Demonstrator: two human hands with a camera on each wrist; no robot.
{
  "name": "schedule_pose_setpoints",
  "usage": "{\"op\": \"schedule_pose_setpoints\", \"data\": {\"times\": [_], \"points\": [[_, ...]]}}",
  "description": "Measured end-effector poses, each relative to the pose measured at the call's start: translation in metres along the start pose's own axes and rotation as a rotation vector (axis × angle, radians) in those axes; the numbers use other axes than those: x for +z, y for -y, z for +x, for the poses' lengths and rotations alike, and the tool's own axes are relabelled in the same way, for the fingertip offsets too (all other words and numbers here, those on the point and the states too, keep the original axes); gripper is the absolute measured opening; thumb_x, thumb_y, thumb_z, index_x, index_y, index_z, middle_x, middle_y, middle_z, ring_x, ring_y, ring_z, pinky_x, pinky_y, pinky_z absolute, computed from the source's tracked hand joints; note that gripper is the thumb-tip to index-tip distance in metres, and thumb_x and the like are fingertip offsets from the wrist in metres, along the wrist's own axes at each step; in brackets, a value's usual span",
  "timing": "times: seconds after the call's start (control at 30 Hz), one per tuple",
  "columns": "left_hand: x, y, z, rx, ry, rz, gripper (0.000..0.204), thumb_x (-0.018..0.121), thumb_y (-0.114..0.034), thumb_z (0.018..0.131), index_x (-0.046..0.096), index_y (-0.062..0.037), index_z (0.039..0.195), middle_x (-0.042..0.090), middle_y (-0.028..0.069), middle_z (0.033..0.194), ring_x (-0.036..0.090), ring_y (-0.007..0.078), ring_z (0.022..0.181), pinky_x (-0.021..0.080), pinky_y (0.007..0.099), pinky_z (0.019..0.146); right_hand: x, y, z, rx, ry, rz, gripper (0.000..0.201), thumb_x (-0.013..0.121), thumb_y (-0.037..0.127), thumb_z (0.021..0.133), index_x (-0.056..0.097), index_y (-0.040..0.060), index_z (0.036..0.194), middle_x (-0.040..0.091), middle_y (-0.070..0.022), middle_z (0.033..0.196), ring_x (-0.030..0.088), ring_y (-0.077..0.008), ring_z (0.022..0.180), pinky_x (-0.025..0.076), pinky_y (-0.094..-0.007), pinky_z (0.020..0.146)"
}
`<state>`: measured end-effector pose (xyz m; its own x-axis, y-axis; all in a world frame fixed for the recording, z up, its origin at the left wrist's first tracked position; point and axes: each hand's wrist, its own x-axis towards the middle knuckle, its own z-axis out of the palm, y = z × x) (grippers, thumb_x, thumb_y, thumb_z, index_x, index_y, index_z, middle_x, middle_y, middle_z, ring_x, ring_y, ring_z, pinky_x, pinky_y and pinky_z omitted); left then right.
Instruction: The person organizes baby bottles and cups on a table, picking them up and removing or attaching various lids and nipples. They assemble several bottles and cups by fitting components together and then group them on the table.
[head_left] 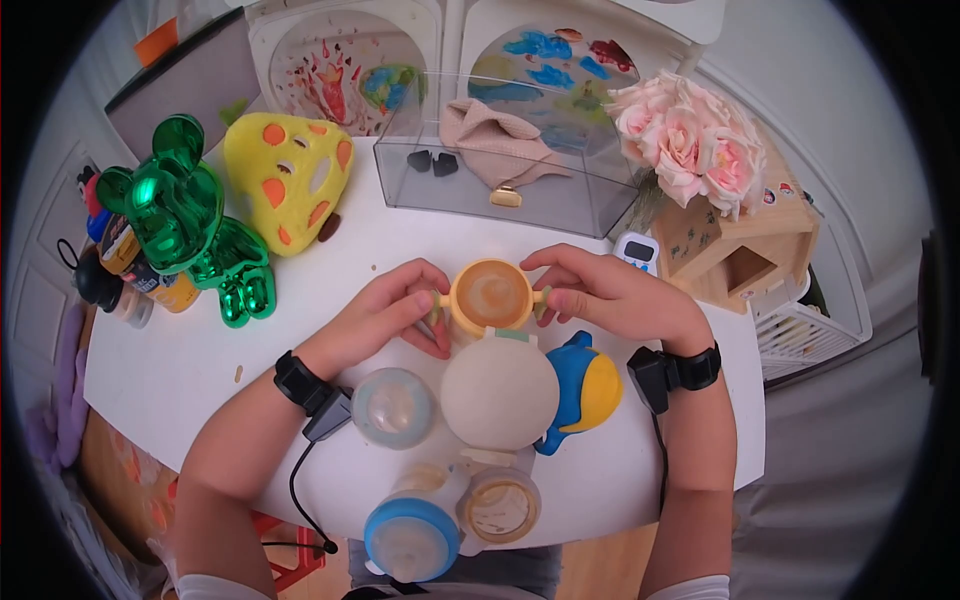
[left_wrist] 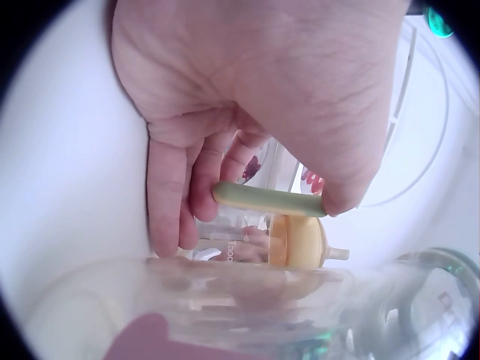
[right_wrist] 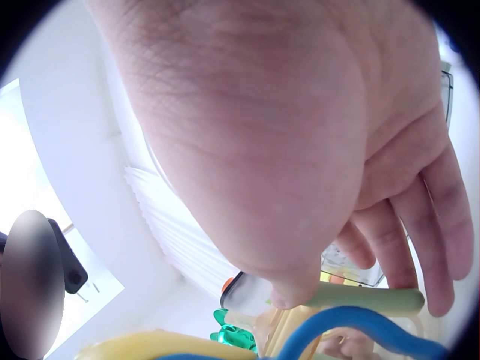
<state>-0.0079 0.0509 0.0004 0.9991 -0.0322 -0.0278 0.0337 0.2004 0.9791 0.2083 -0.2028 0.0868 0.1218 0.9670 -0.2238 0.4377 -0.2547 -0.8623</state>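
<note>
Nearest me on the white round table [head_left: 180, 370] sits a blue-ringed bottle top [head_left: 411, 540], with a cream dome lid [head_left: 499, 393] beyond it. Past that stands the yellow two-handled cup [head_left: 490, 296], near the table's middle, between my hands. My left hand [head_left: 385, 312] pinches its pale green left handle [left_wrist: 268, 200] between thumb and fingers; my right hand [head_left: 610, 295] pinches the right handle [right_wrist: 367, 299] likewise.

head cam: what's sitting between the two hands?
The yellow two-handled cup. The left hand and right hand each pinch one of its green handles. It shows clearly in the head view.
</note>
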Motion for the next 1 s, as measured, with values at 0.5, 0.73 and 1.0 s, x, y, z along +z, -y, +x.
{"op": "schedule_pose_setpoints", "data": {"times": [0.5,0.73,1.0], "points": [[-0.002,-0.001,-0.001,0.032,0.042,0.123,0.047,0.055,-0.045,0.113,0.053,-0.0034,0.135,0.066,0.0106,0.116,0.073,0.0219,0.103,0.065,0.0374,0.089,0.005,0.018,-0.005,-0.224,-0.265,-0.215,0.022,0.082,0.004,0.089,0.07,0.0058,0.108,0.072,-0.003,0.111,0.073,-0.015,0.094,0.06,-0.0295,0.082],[-0.002,0.011,0.006,0.103,0.053,-0.055,0.057,0.043,-0.057,0.114,0.055,-0.0047,0.133,0.068,0.0097,0.11,0.072,0.0217,0.1,0.064,0.0392,0.09,0.004,0.01,-0.001,-0.261,-0.348,-0.211,0.019,0.082,0.002,0.087,0.073,0.0031,0.104,0.075,-0.0045,0.098,0.075,-0.0137,0.085,0.062,-0.0277,0.081],[-0.004,0.017,0.01,0.044,-0.046,-0.185,0.062,0.025,-0.06,0.116,0.056,-0.0065,0.128,0.068,0.0119,0.11,0.071,0.0215,0.097,0.064,0.0402,0.088,0.0,0.007,-0.005,-0.228,-0.489,-0.279,0.017,0.083,0.005,0.085,0.074,0.0015,0.099,0.075,-0.0036,0.091,0.074,-0.011,0.082,0.062,-0.026,0.079]]}}
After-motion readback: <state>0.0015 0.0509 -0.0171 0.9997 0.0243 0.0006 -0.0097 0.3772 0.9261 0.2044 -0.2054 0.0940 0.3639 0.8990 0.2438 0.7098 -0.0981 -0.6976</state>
